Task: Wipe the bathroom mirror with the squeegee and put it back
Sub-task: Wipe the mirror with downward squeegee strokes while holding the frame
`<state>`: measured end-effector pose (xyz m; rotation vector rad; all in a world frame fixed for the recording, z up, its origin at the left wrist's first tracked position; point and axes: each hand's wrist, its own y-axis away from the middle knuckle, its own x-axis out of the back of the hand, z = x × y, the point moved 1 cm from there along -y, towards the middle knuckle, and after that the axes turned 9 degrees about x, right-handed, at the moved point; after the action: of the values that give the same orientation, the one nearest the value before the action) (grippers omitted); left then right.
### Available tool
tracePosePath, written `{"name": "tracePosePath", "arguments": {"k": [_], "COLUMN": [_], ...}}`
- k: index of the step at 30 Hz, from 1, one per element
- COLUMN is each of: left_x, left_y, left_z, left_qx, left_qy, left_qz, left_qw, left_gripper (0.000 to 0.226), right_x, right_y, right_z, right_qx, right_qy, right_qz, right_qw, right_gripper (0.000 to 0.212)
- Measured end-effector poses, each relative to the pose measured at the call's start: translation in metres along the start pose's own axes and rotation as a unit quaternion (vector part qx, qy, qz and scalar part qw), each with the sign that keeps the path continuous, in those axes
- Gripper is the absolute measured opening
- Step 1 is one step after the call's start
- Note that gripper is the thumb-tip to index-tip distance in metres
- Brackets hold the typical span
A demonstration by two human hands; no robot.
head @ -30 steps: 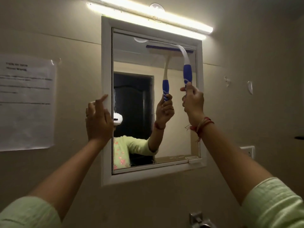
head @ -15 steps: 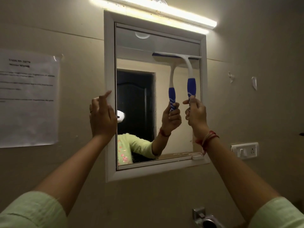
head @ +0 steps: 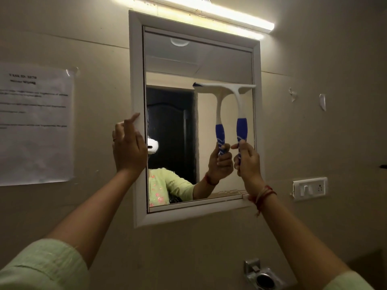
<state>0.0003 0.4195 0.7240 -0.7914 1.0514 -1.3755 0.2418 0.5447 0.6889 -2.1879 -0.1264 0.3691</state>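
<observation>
A white-framed bathroom mirror (head: 137, 80) hangs on the beige wall. My right hand (head: 248, 164) grips the blue end of a white squeegee (head: 238, 101), whose blade lies flat on the glass about a third of the way down, on the mirror's right half. The squeegee and hand are doubled by their reflection just to the left. My left hand (head: 127, 147) rests on the mirror's left frame edge, fingers loosely bent with the forefinger raised, holding nothing.
A lit tube light (head: 209, 11) runs above the mirror. A taped paper notice (head: 35, 122) is on the wall at left. A white switch and socket plate (head: 310, 188) sits at right. A chrome wall holder (head: 261, 277) sticks out below the mirror.
The squeegee has slid down the right half of the glass from the top edge, my right hand dropping with it. My left hand stays on the frame.
</observation>
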Motion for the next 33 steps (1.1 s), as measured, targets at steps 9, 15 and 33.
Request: {"name": "tracePosePath", "arguments": {"k": [9, 15, 33], "left_x": [0.002, 0.001, 0.005], "left_y": [0.001, 0.001, 0.002], "left_z": [0.004, 0.002, 0.005], "left_qx": [0.006, 0.003, 0.005], "left_qy": [-0.006, -0.013, -0.063], "left_qz": [-0.003, 0.002, -0.009], "left_qw": [1.000, 1.000, 0.998], "left_gripper": [0.037, 0.039, 0.037], "right_x": [0.021, 0.027, 0.056], "right_y": [0.080, 0.058, 0.177], "right_z": [0.049, 0.042, 0.089], "right_qx": [-0.068, -0.071, -0.229], "right_qy": [-0.064, -0.074, -0.053], "right_qz": [-0.035, -0.053, -0.098], "right_qw": [0.995, 0.993, 0.967], "right_gripper": [0.030, 0.034, 0.037]}}
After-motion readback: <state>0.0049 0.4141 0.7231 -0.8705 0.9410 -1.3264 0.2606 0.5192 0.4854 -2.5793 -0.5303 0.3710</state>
